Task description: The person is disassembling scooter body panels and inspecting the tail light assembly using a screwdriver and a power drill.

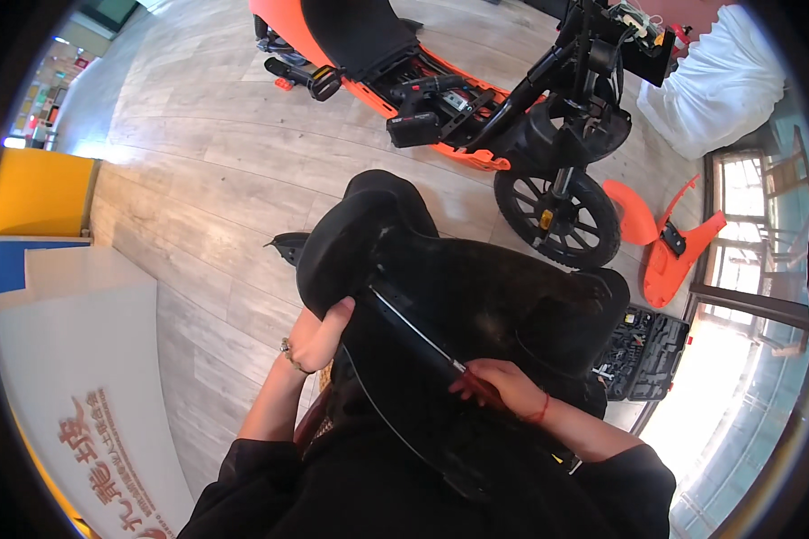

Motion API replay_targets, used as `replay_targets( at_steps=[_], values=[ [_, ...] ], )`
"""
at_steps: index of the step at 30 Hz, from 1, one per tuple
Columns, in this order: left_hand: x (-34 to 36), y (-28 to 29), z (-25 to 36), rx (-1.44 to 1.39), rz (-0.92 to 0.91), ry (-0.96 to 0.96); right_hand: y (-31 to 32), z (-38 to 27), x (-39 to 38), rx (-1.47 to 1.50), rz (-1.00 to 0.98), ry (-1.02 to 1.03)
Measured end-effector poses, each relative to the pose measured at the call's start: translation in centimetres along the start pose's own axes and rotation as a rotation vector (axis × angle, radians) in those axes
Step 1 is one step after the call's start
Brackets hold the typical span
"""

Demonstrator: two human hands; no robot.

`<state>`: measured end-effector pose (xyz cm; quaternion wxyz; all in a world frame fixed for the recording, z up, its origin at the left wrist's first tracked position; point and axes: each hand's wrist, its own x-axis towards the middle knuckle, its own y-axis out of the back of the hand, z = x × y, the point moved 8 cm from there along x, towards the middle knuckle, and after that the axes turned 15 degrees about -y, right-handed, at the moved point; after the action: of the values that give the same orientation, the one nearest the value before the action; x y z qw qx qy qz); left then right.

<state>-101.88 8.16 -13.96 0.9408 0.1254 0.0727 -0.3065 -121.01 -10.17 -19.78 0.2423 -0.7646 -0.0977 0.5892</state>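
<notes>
A large black moulded part (476, 287), with a rounded raised end and a broad flat side, lies across my lap. My left hand (319, 340) is closed on its near left edge, below the rounded end, with the thumb on top. My right hand (512, 393) wraps round the red handle of a long screwdriver (415, 328). The metal shaft slants up and left across the black part. Its tip meets the surface near the rounded end; whether a screw sits there is too small to tell.
Ahead stands a partly stripped orange and black scooter (463, 90), with a cordless drill (413, 130) resting on it. To the right are loose orange panels (670, 269), an open tool case (647, 355) and white sheeting (719, 85). A white box (81, 332) stands at left.
</notes>
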Motion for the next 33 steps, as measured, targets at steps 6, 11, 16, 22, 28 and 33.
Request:
replay_targets(
  at_steps=[6,11,16,22,28,33],
  values=[
    [0.1,0.0,0.8,-0.026,0.013,-0.059,0.7,-1.9,-0.7,-0.391,0.405,0.334],
    [0.1,0.0,0.7,-0.023,0.009,-0.045,-0.1,-1.8,0.3,-0.388,0.346,0.283],
    [0.2,0.0,0.8,-0.038,-0.002,-0.072,0.0,-1.2,1.2,-0.11,0.21,0.124],
    [0.1,-0.2,0.4,-0.034,-0.018,-0.018,-0.2,-3.2,0.6,-0.546,0.486,0.342],
    [0.2,0.2,1.0,0.001,0.015,-0.104,-0.9,-4.0,-0.2,-0.729,0.511,0.409],
    [0.1,0.1,0.6,-0.008,0.023,-0.066,-0.2,-4.2,-0.8,-0.691,0.576,0.317]
  ],
)
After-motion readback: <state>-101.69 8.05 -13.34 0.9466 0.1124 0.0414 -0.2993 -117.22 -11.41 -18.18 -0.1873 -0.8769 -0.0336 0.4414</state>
